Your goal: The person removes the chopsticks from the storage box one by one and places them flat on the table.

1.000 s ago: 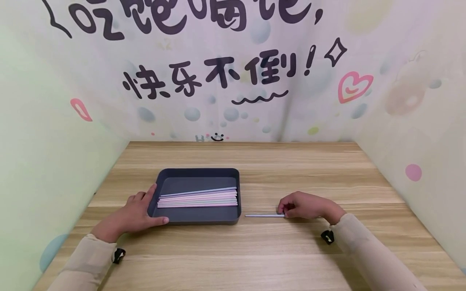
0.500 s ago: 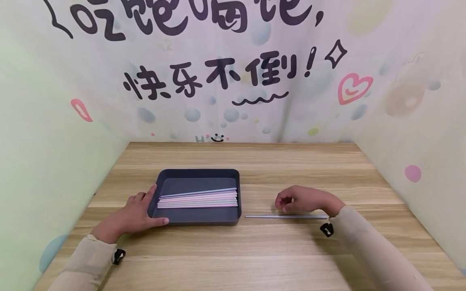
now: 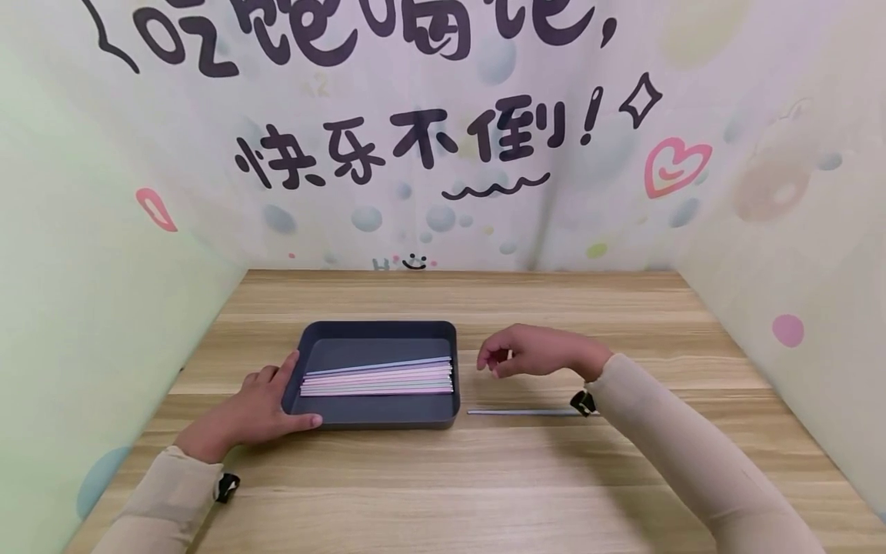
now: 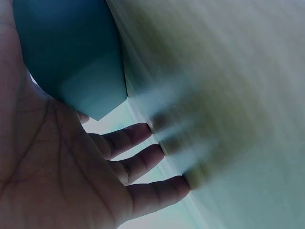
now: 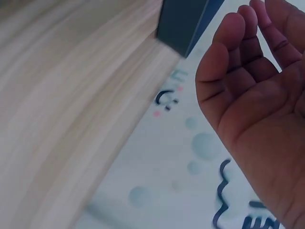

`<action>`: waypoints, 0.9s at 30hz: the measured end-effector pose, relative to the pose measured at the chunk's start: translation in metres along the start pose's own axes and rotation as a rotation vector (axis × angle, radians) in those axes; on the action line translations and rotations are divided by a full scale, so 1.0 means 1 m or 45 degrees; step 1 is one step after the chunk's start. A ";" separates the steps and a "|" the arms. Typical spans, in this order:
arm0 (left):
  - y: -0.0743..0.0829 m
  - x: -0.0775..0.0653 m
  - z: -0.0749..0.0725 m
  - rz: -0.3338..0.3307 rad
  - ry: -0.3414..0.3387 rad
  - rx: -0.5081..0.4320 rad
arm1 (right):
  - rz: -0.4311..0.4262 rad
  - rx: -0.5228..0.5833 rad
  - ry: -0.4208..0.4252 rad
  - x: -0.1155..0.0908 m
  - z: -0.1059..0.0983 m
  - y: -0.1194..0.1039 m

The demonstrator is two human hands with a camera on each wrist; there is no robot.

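Observation:
My left hand (image 3: 251, 410) braces the dark blue-grey tray (image 3: 377, 330) at its near left corner, thumb along the front rim and index finger at the left side. The left wrist view shows its other fingers (image 4: 157, 195) straight, tips at the table. Several thin pastel chopsticks (image 3: 381, 381) lie side by side in the tray, roughly lengthwise. One light blue chopstick (image 3: 522, 412) rests on the table right of the tray, its right end hidden under my right wrist. My right hand (image 3: 536, 350) hovers above it near the tray's right side, fingers loosely bent around nothing.
The wood-grain table (image 3: 443, 492) meets a printed wall sheet (image 3: 429, 215) at the back, with pale side walls left and right. Each wrist carries a small black device (image 3: 226, 487) at its cuff.
My right hand has let go of the light blue chopstick, risen and moved left toward the tray. The chopstick stays on the table. My left hand and the tray have not moved.

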State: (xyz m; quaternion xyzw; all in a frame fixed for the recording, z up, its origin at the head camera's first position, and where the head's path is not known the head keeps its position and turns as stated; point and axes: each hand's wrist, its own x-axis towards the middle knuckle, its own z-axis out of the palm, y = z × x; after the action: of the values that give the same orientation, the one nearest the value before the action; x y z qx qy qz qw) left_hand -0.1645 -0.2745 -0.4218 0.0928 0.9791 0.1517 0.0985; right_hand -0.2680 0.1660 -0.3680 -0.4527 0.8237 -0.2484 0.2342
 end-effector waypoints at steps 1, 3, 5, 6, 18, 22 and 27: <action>0.000 0.000 0.000 -0.004 -0.002 -0.002 | -0.003 -0.006 -0.007 0.005 -0.001 -0.004; 0.001 0.001 0.001 -0.019 -0.010 -0.003 | -0.020 -0.026 -0.022 0.014 -0.002 -0.010; 0.001 0.001 0.001 -0.030 -0.019 -0.004 | -0.030 -0.051 -0.043 0.022 -0.003 -0.015; 0.001 0.001 0.001 -0.036 -0.022 -0.005 | -0.037 -0.060 -0.054 0.026 -0.003 -0.017; 0.000 0.001 0.002 -0.037 -0.023 -0.010 | -0.016 -0.082 -0.092 0.065 -0.012 -0.030; -0.001 0.002 0.002 -0.048 -0.023 0.005 | -0.009 -0.045 -0.046 0.077 -0.017 -0.031; 0.000 0.002 0.001 -0.041 -0.023 0.000 | -0.036 -0.001 -0.034 0.092 -0.019 -0.032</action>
State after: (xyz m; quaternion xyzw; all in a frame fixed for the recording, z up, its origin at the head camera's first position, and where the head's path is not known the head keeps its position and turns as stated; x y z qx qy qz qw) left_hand -0.1662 -0.2738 -0.4229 0.0783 0.9796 0.1493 0.1097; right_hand -0.3041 0.0753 -0.3488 -0.4676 0.8141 -0.2453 0.2415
